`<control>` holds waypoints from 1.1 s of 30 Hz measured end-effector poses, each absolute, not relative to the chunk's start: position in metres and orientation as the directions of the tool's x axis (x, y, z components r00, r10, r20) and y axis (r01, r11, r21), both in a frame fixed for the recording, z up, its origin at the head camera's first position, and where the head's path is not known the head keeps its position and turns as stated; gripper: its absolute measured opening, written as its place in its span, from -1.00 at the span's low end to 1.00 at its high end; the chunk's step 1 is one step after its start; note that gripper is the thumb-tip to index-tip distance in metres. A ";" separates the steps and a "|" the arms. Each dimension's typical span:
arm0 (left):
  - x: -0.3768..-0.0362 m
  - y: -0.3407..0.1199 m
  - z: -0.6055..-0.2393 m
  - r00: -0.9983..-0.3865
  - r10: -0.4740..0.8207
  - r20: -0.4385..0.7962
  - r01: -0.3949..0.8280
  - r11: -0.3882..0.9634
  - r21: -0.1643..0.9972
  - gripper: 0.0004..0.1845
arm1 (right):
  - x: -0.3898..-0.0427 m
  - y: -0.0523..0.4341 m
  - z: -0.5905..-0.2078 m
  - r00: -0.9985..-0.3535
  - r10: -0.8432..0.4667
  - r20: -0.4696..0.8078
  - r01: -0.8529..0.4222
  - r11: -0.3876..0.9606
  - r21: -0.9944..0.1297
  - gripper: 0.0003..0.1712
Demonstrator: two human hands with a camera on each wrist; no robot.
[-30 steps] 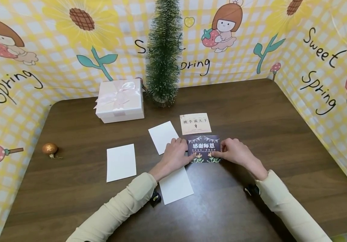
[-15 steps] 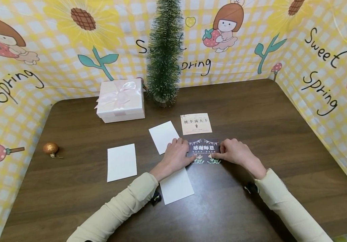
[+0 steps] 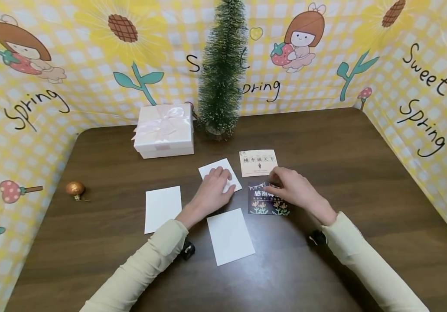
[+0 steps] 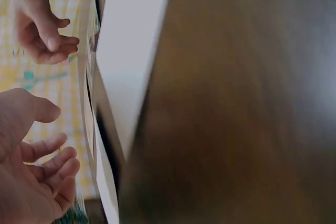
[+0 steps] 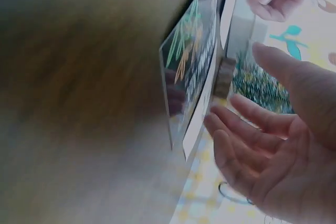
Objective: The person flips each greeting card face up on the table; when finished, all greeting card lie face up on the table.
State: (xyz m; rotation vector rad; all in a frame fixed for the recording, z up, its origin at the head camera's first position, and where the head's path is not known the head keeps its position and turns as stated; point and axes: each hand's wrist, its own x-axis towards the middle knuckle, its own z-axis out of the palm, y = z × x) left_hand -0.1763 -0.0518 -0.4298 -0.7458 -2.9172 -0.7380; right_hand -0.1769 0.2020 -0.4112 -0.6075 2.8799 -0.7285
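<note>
Resting flat with relaxed fingers on the blank white card (image 3: 220, 173), the left hand (image 3: 212, 193) could nudge it crooked, while the right hand (image 3: 291, 190), loosely spread over the dark greeting card (image 3: 267, 203) mid-table, might smudge it.

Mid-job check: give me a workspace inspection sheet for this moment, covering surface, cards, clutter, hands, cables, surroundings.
Surface: dark wooden table.
Job's things: dark greeting card lies flat; cream card just behind it; white card under the left hand.
Clutter: two more blank cards, pink gift box, gold bauble, small tree.
Hands: left hand rests on the white card; right hand over the dark greeting card's top edge, contact unclear.
Cables: nothing seen.
Surroundings: yellow checked backdrop.
</note>
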 end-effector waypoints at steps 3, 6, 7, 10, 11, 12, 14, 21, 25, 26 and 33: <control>-0.184 -0.073 -0.429 -0.892 0.422 0.164 0.450 0.787 0.422 -0.75 | -0.186 0.185 -0.413 -0.889 -0.459 0.002 -0.410 0.792 -0.452 -0.37; -0.189 -0.092 -0.429 -0.906 0.395 0.154 0.422 0.806 0.414 -0.72 | -0.193 0.167 -0.415 -0.852 -0.523 -0.008 -0.465 0.764 -0.447 -0.21; -0.190 -0.098 -0.429 -0.910 0.386 0.153 0.414 0.812 0.412 -0.72 | -0.196 0.161 -0.415 -0.837 -0.547 -0.009 -0.487 0.752 -0.444 -0.18; -0.191 -0.114 -0.430 -0.918 0.365 0.153 0.395 0.827 0.399 -0.72 | -0.201 0.143 -0.415 -0.785 -0.620 -0.007 -0.560 0.713 -0.422 -0.14; -0.191 -0.118 -0.430 -0.920 0.360 0.155 0.392 0.832 0.392 -0.73 | -0.203 0.137 -0.415 -0.766 -0.642 -0.001 -0.585 0.699 -0.411 -0.13; -0.191 -0.121 -0.430 -0.921 0.357 0.155 0.389 0.834 0.392 -0.73 | -0.204 0.132 -0.416 -0.752 -0.659 0.001 -0.604 0.689 -0.401 -0.12; -0.191 -0.127 -0.431 -0.919 0.362 0.156 0.394 0.836 0.382 -0.73 | -0.206 0.124 -0.416 -0.732 -0.681 0.005 -0.630 0.674 -0.385 -0.10; -0.191 -0.131 -0.432 -0.884 0.440 0.160 0.468 0.828 0.308 -0.68 | -0.208 0.116 -0.414 -0.714 -0.700 -0.010 -0.647 0.665 -0.373 -0.04; -0.191 -0.128 -0.433 -0.873 0.472 0.125 0.488 0.838 0.242 -0.69 | -0.209 0.118 -0.413 -0.712 -0.700 -0.053 -0.638 0.677 -0.366 -0.02; -0.191 -0.128 -0.433 -0.871 0.478 0.111 0.490 0.841 0.228 -0.69 | -0.209 0.118 -0.413 -0.709 -0.702 -0.058 -0.642 0.678 -0.358 -0.02; -0.190 -0.124 -0.432 -0.871 0.489 0.055 0.490 0.851 0.189 -0.66 | -0.211 0.117 -0.414 -0.662 -0.749 -0.028 -0.717 0.644 -0.268 -0.10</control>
